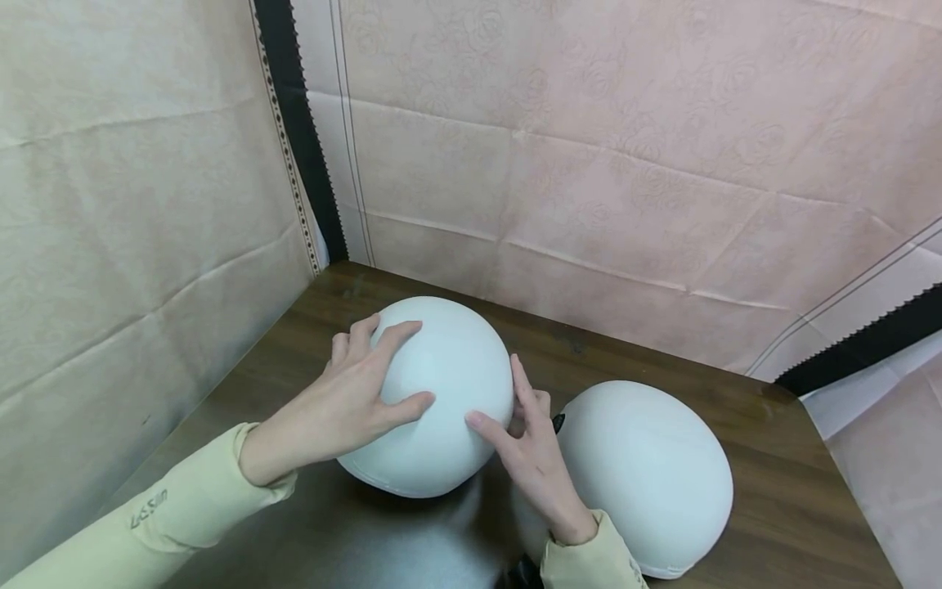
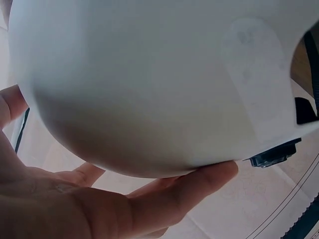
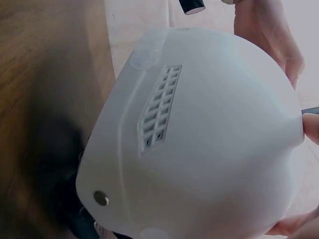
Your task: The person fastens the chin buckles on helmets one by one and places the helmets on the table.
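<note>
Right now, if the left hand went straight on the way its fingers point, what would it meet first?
The white helmet; the left hand is touching it, so there seems no gap ahead.

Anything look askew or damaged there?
Nothing stands out as damaged: the smooth white domed helmet between the left hand and right hand and the similar white helmet on the brown wooden table show no visible cracks. Only the pale patterned wall covering is creased.

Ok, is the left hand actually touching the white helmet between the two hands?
Touching. The left wrist view shows it: a finger of the left hand lies against the white helmet, with no visible gap between them.
</note>
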A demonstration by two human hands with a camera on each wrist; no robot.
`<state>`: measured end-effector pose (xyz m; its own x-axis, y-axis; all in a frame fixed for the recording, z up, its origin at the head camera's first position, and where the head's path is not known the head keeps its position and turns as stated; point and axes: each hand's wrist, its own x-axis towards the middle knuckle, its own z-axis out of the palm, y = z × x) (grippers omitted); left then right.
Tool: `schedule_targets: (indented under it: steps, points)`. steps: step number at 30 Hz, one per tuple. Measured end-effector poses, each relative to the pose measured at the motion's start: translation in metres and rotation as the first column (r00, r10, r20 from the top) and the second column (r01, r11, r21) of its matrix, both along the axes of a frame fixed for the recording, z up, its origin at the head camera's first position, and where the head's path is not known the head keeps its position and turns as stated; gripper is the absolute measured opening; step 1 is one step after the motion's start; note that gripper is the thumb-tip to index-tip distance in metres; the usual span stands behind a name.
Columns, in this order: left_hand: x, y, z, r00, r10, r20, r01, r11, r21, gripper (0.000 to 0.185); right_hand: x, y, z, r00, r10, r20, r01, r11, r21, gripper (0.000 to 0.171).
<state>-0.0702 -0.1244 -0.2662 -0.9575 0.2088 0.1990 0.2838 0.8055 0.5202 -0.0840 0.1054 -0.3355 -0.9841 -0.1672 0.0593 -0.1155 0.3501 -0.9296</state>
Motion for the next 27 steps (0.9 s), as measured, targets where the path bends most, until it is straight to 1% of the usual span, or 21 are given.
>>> schedule_targets:
  steps: [3,8,13,19,23,27]
  points:
    - [-0.001,0.000,-0.002,1.000,0.006,0.012,-0.006,1.000,0.008,0.075,0.001,-0.001,0.001,1.000,0.003,0.000,-0.003,1.000,0.002,0.083]
    - [-0.002,-0.002,-0.003,0.999,-0.001,0.033,0.000,1.000,0.021,0.075,0.002,-0.003,0.002,1.000,0.009,-0.027,-0.009,1.000,0.010,0.081]
    - [-0.005,-0.006,-0.007,0.999,-0.020,0.049,0.017,0.998,0.055,0.075,0.003,-0.004,0.005,0.999,-0.006,-0.050,0.009,0.998,0.062,0.080]
    - [-0.007,-0.011,-0.014,0.996,-0.018,0.092,0.010,0.996,0.085,0.077,0.005,-0.003,0.005,0.999,0.014,-0.045,-0.008,0.990,0.137,0.092]
    - [-0.009,-0.014,-0.015,0.995,-0.019,0.098,0.011,0.997,0.075,0.078,0.008,-0.004,0.004,0.999,0.019,-0.044,-0.012,0.990,0.141,0.097]
    - [-0.012,-0.015,-0.016,0.993,-0.027,0.112,0.018,0.997,0.079,0.078,0.010,-0.007,0.003,0.999,0.003,-0.048,0.004,0.989,0.146,0.098]
